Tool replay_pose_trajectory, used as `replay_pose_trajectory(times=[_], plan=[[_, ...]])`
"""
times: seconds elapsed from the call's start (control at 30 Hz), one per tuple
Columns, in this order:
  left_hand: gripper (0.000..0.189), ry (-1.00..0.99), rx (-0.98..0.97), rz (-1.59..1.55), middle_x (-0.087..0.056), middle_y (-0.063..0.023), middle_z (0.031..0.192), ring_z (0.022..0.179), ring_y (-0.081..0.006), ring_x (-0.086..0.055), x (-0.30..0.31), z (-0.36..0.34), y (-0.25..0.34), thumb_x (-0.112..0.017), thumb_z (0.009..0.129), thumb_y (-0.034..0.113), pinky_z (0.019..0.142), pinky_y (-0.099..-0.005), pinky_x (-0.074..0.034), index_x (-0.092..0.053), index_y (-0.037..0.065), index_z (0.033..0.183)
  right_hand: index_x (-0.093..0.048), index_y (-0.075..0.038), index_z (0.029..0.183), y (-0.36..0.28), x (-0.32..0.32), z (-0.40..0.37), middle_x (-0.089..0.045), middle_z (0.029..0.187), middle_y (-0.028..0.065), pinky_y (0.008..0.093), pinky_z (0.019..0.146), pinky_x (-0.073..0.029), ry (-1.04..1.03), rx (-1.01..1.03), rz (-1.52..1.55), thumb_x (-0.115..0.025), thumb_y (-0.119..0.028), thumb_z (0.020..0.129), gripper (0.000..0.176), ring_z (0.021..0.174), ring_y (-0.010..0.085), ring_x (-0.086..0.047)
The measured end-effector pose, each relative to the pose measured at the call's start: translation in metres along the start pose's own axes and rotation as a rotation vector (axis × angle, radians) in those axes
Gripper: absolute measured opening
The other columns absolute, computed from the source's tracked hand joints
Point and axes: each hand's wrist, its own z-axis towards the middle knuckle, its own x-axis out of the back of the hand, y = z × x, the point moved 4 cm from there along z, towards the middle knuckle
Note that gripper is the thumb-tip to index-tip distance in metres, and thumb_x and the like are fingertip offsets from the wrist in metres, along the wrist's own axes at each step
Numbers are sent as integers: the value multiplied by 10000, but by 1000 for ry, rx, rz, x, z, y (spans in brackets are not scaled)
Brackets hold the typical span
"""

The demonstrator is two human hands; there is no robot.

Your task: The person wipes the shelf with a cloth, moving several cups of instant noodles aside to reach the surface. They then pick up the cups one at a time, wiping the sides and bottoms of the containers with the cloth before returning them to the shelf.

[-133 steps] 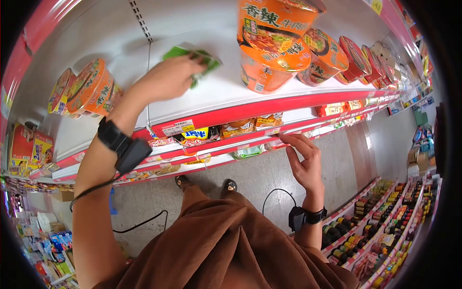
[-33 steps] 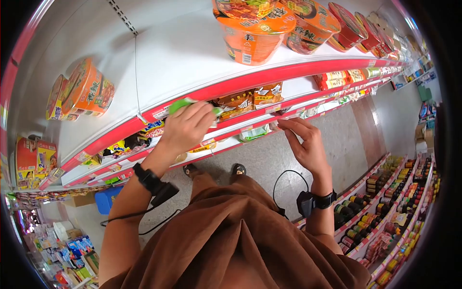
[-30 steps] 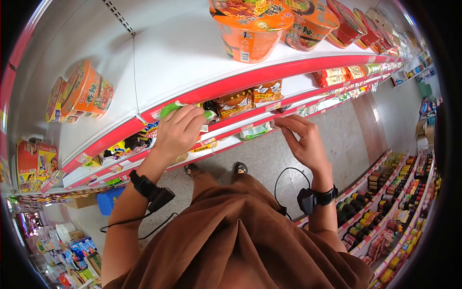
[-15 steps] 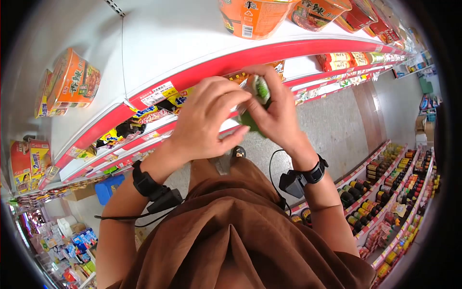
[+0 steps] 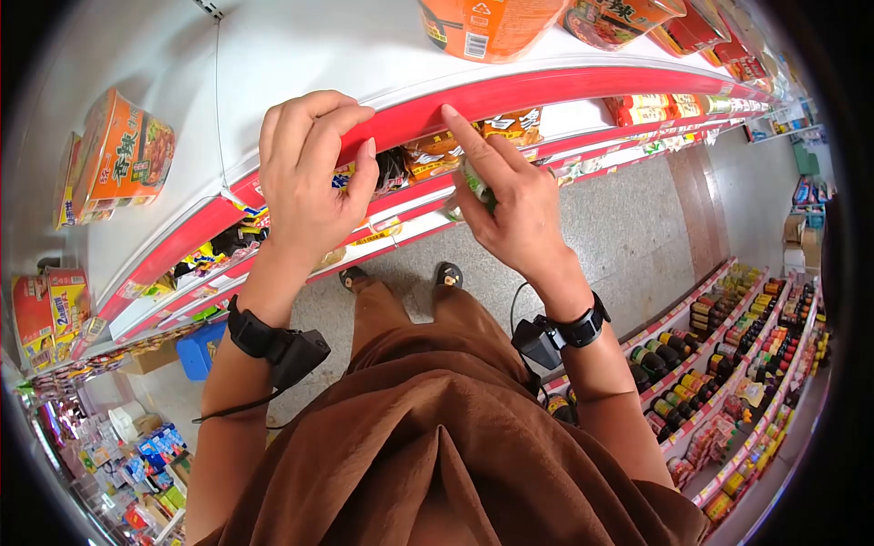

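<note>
My left hand [image 5: 314, 173] is at the red front strip [image 5: 410, 114] of the white shelf, its fingers bent over the edge and its thumb apart. Nothing shows in its grasp. To the right, my right hand [image 5: 514, 205] points its index finger at the same strip, the fingertip at or very near it. Its other fingers are curled round a small green-and-white item [image 5: 475, 182], mostly hidden by the hand. Orange noodle packets [image 5: 514, 126] lie on the lower shelf behind the hands.
An orange noodle bowl [image 5: 492, 27] and another noodle bowl [image 5: 619, 20] stand on the upper shelf, with a tilted-looking noodle tub [image 5: 132, 155] at left. Bottles [image 5: 674, 350] fill a rack at lower right. A blue bin [image 5: 200, 350] sits on the floor.
My hands have moved apart: the left has shifted left along the shelf edge, over the price label. The right index finger has stretched out to the red strip, with the green-and-white item still in the hand.
</note>
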Motion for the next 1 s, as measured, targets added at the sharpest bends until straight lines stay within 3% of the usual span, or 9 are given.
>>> replay_pose_trajectory(times=[0.3,0.37,0.47,0.57,0.63,0.7,0.83,0.93,1.0], plan=[[231,-25,55,-58,-601,-84,973,876,-265,-554,7,5,-1,-675,710,39,766,-356,-444,-631,56,936,-418,-160,1429,-1,-4,-1,-597,856,87,380,559,-511,22,13,100,-690,-99,719,763,671,286,-620],[199,-67,140,-133,-619,-106,981,931,-255,-583,8,5,-1,-678,738,16,830,-341,-447,-636,32,931,-423,-156,1425,-5,-4,-1,-606,870,90,377,565,-516,22,7,112,-687,-95,716,758,670,284,-624],[202,-35,136,-153,-614,-77,949,879,-259,-565,8,6,-2,-665,719,24,770,-350,-449,-627,55,915,-452,-153,1412,-12,-7,-3,-614,840,121,370,609,-511,-112,8,122,-653,-24,763,692,671,292,-622],[196,-35,148,-176,-618,-76,945,879,-256,-568,9,7,-3,-663,721,15,772,-346,-451,-628,57,909,-458,-81,1354,-4,-3,-2,-614,869,103,371,590,-525,2,96,191,-690,-90,762,636,654,288,-630],[180,-65,170,-183,-619,-83,965,912,-235,-577,10,7,-4,-665,748,8,801,-333,-453,-633,46,921,-477,-42,1212,9,15,0,-608,888,121,348,640,-518,402,-43,245,-687,-99,831,438,702,258,-636],[164,-96,189,-192,-620,-90,985,945,-214,-586,11,7,-3,-668,775,1,830,-320,-454,-637,36,932,-452,-35,1106,30,11,4,-579,902,138,347,676,-497,519,-97,430,-676,-115,870,335,768,223,-608],[146,-136,242,-257,-616,-70,985,947,-179,-575,12,9,-3,-656,797,15,836,-297,-435,-636,35,940,-540,-25,981,22,19,25,-533,936,162,412,669,-488,523,16,83,-702,-29,765,271,777,358,-568],[135,-155,294,-325,-615,-60,961,914,-181,-572,14,14,-3,-656,786,21,810,-295,-435,-636,36,918,-557,-38,971,3,7,39,-540,920,153,427,658,-500,517,119,-13,-683,20,645,355,803,360,-582],[123,-181,353,-387,-614,-50,931,885,-180,-572,16,16,-5,-647,780,17,800,-297,-439,-634,33,901,-573,-30,978,-9,0,39,-556,923,154,415,653,-500,479,148,-2,-688,22,653,349,806,353,-596]])
